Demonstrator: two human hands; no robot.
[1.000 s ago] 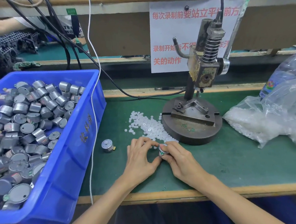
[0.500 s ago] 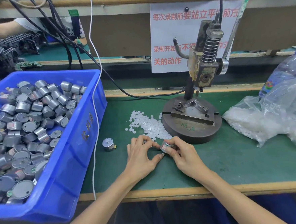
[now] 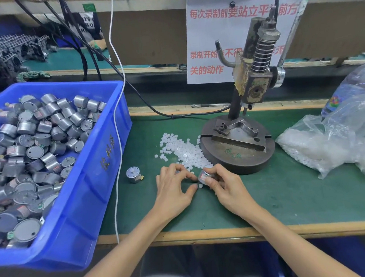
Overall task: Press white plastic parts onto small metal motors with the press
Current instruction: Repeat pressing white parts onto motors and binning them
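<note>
- Silver cylindrical metal motor (image 3: pixel 203 175): I'm gripping it in my right hand (image 3: pixel 228 187), centre frame, just below the grey iron press (image 3: pixel 238 154).
- Small round white plastic part (image 3: pixel 200 186) is newly showing at its end, so pressing is probably coming next. My left hand (image 3: pixel 174 188) is curling beside it, and I can't tell its grasp.

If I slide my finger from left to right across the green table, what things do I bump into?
Blue bin full of motors → lone motor → pile of white parts → press → plastic bag. The hands and the bottle overlap these, so they are left out.
</note>
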